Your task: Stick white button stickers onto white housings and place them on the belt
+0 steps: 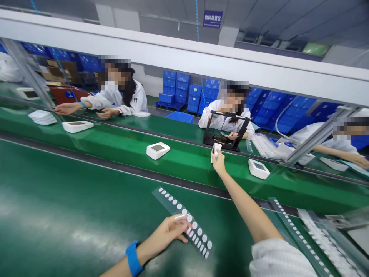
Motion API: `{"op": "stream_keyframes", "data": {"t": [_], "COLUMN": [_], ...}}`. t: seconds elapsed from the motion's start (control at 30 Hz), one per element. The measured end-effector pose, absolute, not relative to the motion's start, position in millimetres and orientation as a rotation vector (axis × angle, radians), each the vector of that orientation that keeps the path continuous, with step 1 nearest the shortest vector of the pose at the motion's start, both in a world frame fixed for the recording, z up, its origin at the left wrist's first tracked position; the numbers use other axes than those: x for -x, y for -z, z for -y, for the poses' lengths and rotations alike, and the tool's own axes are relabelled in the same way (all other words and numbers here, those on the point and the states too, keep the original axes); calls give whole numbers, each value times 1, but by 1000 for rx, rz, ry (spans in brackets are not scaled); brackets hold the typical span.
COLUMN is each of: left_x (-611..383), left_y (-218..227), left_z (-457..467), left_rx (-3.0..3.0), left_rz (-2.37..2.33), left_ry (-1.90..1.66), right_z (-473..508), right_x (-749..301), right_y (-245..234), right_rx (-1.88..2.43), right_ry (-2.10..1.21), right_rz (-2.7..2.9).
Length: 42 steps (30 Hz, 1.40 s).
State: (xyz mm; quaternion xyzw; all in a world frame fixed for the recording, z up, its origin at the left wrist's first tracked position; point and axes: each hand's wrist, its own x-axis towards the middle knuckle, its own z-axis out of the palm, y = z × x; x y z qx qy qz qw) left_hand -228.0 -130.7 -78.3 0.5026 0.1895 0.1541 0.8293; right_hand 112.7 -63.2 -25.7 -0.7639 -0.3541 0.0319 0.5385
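My left hand, with a blue band on its wrist, is closed on a clear strip of round white stickers above the near green table. The strip is bent, so a second row of dots shows beneath the first. Far forward, my right arm reaches over the green conveyor belt. There my right hand grips a white device, tilted up on its side; its front is mostly hidden. On the belt, a white device with a grey screen lies to the left of this hand, and another white device lies to the right.
A further white device and a stack of white parts sit at the belt's left. More sticker strips lie at my right. Across the belt are a black frame stand, metal posts and several co-workers; one reaches a hand toward the belt.
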Motion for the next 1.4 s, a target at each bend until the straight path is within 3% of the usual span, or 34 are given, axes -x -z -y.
{"op": "stream_keyframes", "data": {"t": [0.17, 0.43, 1.1, 1.3, 1.4], "left_x": [226, 210, 157, 152, 152], "left_y": [75, 68, 40, 39, 39], "left_z": [129, 159, 260, 214, 153], "left_rx": [-1089, -1206, -1646, -1863, -1951], "left_rz": [-453, -424, -382, -288, -482], "left_ry": [-357, -325, -485, -188, -323], "right_z": [138, 295, 371, 386, 390], "right_x": [-55, 67, 21, -1, -5], "right_y": [21, 63, 62, 78, 86], "right_rx": [1708, 1545, 1472, 1603, 1626], "right_ry": [-75, -362, -382, -384, -391], "right_rz": [1129, 1279, 1111, 1109, 1034]}}
